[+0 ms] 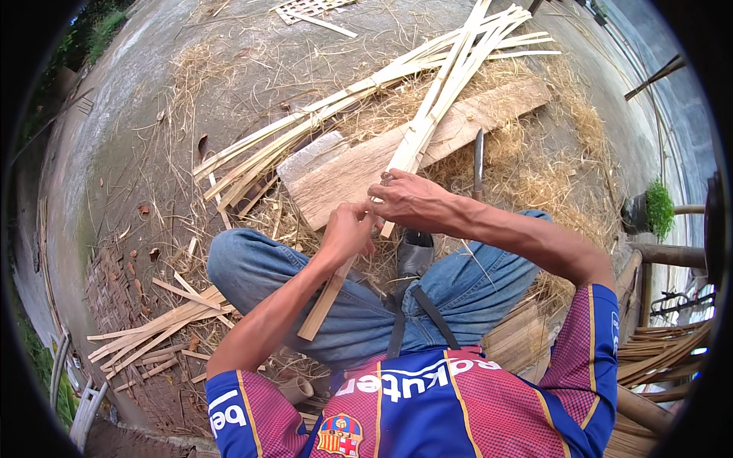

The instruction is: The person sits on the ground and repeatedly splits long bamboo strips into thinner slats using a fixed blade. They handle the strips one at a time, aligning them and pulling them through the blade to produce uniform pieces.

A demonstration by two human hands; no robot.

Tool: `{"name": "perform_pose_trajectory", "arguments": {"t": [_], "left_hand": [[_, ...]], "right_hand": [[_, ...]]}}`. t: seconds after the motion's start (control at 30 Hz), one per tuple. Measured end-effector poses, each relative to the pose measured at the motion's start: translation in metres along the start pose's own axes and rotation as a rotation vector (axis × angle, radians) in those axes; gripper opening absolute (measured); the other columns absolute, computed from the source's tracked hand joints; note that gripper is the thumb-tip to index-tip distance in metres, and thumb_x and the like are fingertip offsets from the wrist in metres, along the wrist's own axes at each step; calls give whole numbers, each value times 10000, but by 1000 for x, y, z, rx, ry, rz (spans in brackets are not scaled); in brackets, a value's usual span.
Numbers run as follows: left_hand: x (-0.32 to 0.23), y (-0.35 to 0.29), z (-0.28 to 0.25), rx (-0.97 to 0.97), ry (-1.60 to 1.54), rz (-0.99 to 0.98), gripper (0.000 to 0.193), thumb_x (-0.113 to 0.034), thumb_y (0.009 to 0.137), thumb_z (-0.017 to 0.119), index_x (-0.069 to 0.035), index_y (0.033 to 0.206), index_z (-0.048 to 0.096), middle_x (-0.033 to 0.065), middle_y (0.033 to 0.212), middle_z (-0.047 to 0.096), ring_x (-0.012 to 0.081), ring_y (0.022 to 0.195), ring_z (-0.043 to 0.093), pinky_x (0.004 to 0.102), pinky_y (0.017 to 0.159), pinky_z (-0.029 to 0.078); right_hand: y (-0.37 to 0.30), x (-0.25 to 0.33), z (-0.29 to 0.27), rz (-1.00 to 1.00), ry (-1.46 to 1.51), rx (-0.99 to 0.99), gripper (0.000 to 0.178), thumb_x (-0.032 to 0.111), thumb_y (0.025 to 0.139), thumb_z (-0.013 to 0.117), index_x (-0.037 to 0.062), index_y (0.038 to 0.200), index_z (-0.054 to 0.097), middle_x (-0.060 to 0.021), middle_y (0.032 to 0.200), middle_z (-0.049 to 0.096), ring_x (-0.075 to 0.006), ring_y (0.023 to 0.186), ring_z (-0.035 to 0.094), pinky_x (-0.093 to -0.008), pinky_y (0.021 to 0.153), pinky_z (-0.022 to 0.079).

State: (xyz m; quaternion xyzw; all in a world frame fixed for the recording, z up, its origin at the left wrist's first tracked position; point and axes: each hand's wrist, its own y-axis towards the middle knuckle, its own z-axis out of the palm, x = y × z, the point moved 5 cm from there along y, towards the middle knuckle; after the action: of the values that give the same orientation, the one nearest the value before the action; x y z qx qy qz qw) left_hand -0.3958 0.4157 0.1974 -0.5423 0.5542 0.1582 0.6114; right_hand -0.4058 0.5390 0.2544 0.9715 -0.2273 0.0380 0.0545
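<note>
A long, flat bamboo strip (347,263) is lying slanted over the person's lap, with its low end by the left knee and its top end going up toward the wooden board (359,172). The left hand (347,233) is closing around the strip near its middle. The right hand (412,202) is just above it, pinching the same strip with bent fingers. Both hands are close together, almost touching. The person is sitting in blue jeans (458,286) on the ground. More bamboo strips (450,65) are resting across the board and fanning out behind it. A dark knife (479,164) is lying just right of the board. Another pile of short strips (156,332) is lying near the left leg, on dry straw (542,172).
</note>
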Motion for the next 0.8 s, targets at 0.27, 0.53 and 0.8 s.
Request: {"name": "perform_pose_trajectory", "arguments": {"t": [0.27,0.53,0.8], "left_hand": [[1,0,0,-32,84,92,292,-194,988,541,43,1053,699,123,766,709,163,508,675,267,437,511],[-4,-2,-3,-92,200,130,274,-191,975,585,10,1125,695,131,732,699,176,501,672,289,441,497],[-5,-4,-2,-94,174,186,274,-204,983,571,-9,1122,704,122,712,695,173,496,671,299,451,497]], "right_hand": [[-17,-2,22,391,186,166,121,82,849,579,-6,911,633,-178,847,631,-315,770,674,-430,742,499],[-1,-40,10,502,794,-17,257,185,948,596,-44,841,639,-211,726,642,-330,665,638,-455,639,495],[-12,-22,20,566,737,248,230,183,930,598,-28,884,679,-195,747,678,-327,695,682,-440,649,521]]}}
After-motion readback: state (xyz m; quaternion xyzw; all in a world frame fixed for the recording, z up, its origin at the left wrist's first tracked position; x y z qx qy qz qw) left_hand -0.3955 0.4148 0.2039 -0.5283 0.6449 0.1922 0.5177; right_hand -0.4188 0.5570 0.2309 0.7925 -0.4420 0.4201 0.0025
